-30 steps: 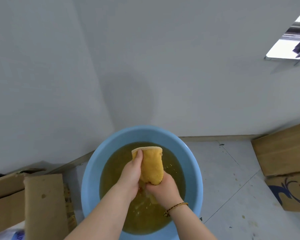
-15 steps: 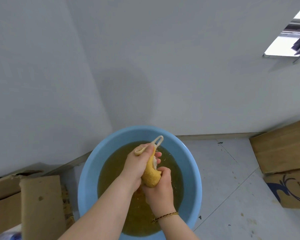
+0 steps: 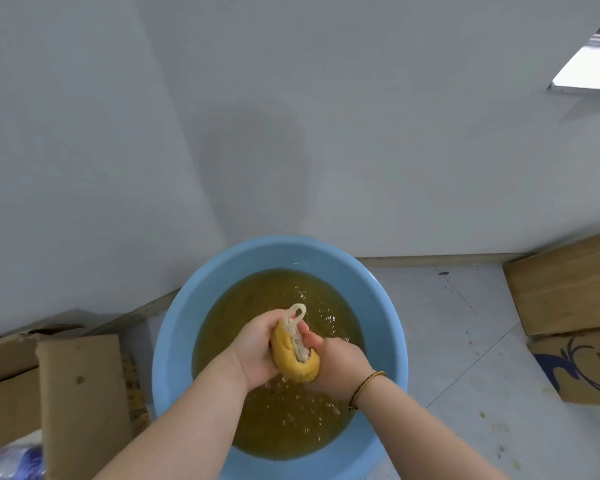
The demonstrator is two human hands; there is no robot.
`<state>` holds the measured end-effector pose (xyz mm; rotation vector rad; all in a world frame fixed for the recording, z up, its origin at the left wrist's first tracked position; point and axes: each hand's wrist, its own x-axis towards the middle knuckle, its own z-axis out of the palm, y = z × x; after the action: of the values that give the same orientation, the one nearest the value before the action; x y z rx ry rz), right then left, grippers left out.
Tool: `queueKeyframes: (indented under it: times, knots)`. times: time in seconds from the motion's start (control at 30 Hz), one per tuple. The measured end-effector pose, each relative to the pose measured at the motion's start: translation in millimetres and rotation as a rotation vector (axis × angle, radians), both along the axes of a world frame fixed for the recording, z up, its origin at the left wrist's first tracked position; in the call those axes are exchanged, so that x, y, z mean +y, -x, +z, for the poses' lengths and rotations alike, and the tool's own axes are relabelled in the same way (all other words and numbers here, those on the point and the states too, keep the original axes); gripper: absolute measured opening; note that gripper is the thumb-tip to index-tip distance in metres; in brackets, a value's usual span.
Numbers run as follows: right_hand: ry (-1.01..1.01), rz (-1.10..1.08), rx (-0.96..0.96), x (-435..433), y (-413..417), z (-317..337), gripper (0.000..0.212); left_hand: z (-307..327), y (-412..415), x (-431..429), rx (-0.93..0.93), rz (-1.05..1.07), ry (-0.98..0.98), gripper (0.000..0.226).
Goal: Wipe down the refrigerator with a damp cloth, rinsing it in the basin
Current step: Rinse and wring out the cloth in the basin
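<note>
Wringing over the blue basin (image 3: 174, 341), the left hand (image 3: 257, 351) and right hand (image 3: 340, 368) both squeeze the soaked yellow cloth (image 3: 293, 358); soft, heavy, probably slippery, best gripped mid-roll.

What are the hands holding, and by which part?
Both grip the yellow cloth over the blue basin: left hand round its upper end, right hand round its lower end.

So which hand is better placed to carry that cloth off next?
Probably the left hand: it wraps most of the cloth, up by its loop; the right hand grips only the lower end.
</note>
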<state>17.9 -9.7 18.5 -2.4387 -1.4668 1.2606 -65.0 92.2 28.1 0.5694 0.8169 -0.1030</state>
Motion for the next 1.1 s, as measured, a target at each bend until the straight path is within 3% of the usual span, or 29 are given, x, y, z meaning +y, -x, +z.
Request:
queueKeyframes:
  times: [0.07,0.13,0.2,0.27,0.33,0.4,0.53,0.63,0.73,0.83,0.93,1.0,1.07,1.1]
  knots:
    - [-0.208,0.002,-0.317,-3,4,-8,0.018,2,0,2,-0.017,0.019,0.011,0.033]
    - [-0.318,-0.007,-0.520,-6,7,-9,0.027,0,4,7,-0.034,-0.088,0.021,0.022]
    - [-0.376,0.076,-0.668,-4,5,-5,0.026,-3,13,13,-0.024,-0.350,0.081,0.044]
    - [-0.483,0.229,-0.776,0,2,1,0.010,-1,17,15,-0.030,-0.615,0.078,0.048]
    - [-0.457,0.369,-0.783,2,0,3,0.007,3,13,11,0.070,-0.832,-0.142,0.035]
    - [-0.362,0.429,-0.735,7,-2,4,0.022,1,2,4,0.207,-0.980,-0.489,0.030]
    - [-0.102,0.399,-0.555,21,-8,2,0.030,-9,-14,-13,0.450,-1.097,-1.234,0.046]
    - [0.007,0.141,-0.382,24,-6,-2,0.026,-14,-14,-14,0.385,-1.134,-1.619,0.042]
    - [0.059,-0.061,-0.140,19,-9,-5,0.024,-16,-11,-9,0.213,-1.209,-1.794,0.038]
    - [0.136,-0.106,-0.002,12,-12,-3,0.015,-17,-6,-11,0.153,-1.203,-1.752,0.044]
    - [0.168,-0.248,-0.069,4,-16,-10,0.019,-16,0,-19,0.265,-0.984,-1.603,0.060]
    - [0.084,-0.315,-0.288,1,-11,-9,0.018,-10,0,-23,0.452,-0.712,-1.234,0.077]
    - [-0.132,-0.298,-0.558,1,-3,-11,0.025,3,-6,-27,0.536,-0.374,-0.584,0.086]
    - [-0.217,-0.298,-0.602,1,1,-11,0.036,10,-9,-28,0.546,-0.182,-0.299,0.085]
